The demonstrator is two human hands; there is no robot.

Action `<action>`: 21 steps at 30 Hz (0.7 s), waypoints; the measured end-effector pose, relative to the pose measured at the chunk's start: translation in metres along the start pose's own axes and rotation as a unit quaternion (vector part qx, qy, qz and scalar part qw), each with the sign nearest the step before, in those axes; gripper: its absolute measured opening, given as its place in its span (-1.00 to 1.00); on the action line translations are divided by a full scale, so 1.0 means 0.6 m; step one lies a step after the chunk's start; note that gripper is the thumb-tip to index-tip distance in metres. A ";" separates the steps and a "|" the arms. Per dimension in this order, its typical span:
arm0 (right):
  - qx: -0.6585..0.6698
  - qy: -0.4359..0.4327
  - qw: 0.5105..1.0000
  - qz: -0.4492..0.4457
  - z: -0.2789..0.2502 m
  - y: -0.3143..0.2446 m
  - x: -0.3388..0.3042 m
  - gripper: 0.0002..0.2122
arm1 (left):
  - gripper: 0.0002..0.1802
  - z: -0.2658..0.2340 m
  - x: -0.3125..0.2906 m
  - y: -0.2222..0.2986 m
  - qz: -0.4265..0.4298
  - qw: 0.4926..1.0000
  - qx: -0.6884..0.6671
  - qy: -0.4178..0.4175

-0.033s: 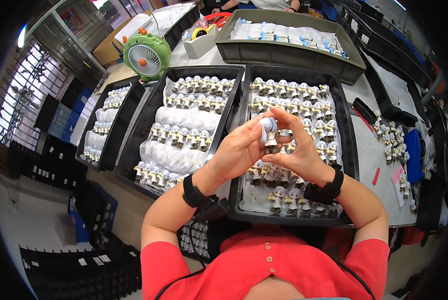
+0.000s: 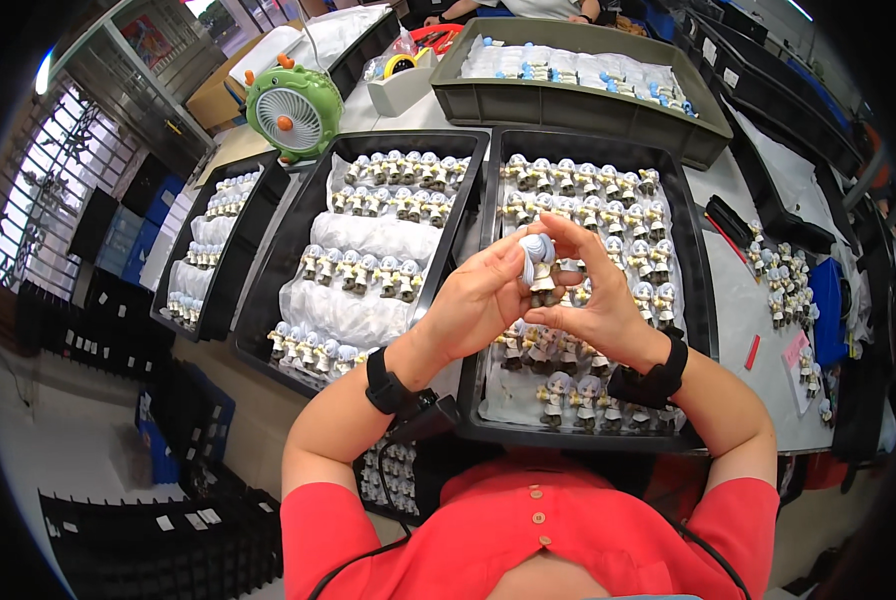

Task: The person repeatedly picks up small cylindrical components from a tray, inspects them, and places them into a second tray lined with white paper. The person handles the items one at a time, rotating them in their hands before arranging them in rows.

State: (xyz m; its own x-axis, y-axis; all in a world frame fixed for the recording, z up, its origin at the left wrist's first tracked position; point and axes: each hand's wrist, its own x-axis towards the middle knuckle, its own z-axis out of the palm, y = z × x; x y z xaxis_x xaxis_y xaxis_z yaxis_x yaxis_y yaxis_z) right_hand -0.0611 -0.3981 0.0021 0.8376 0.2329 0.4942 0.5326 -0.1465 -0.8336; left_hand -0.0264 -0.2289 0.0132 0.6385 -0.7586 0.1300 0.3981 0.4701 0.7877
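Between both hands I hold one small figurine [image 2: 539, 270] with pale blue hair, a white outfit and dark feet, upright above the right-hand tray. My left hand [image 2: 483, 295] has its thumb and fingers closed at the figurine's hair and side. Curled round from the other side, my right hand [image 2: 600, 295] grips it with fingertips and thumb. Beneath them, the black right-hand tray [image 2: 703, 290] holds rows of similar figurines on white sheeting, partly hidden by my hands. The black middle tray [image 2: 313, 215] to the left carries more rows, with bare sheeting between them.
A narrower black tray [image 2: 213, 290] of figurines lies far left. Behind stand a green fan [image 2: 290, 112] and an olive bin [image 2: 568, 103] with blue-haired pieces. At right are loose figurines [image 2: 790, 285], a red stick [image 2: 753, 352] and a blue container [image 2: 828, 305]. People sit across the table.
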 end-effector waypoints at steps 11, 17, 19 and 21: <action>0.030 -0.006 0.999 0.045 -0.002 0.004 0.001 -0.30 | -0.43 -0.014 0.002 -0.005 0.002 0.999 -0.032 -0.002; -0.144 0.078 0.984 -0.063 -0.004 0.003 0.004 -0.47 | -0.51 -0.012 0.000 -0.003 0.045 0.997 -0.041 0.039; -0.239 0.112 0.958 -0.114 -0.003 -0.010 0.008 -0.53 | -0.54 -0.014 -0.001 -0.004 0.071 0.995 -0.030 0.066; -0.165 0.084 0.981 -0.053 -0.003 -0.003 0.002 -0.56 | -0.57 -0.015 -0.001 -0.003 0.072 0.995 -0.031 0.058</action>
State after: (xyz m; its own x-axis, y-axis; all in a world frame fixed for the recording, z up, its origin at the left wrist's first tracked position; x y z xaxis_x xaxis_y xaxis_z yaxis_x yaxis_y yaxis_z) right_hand -0.0610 -0.3993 0.0046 0.7690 0.1062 0.6303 0.6051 -0.4389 -0.6642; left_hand -0.0215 -0.2255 0.0064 0.7619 -0.6264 0.1649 0.3357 0.5995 0.7265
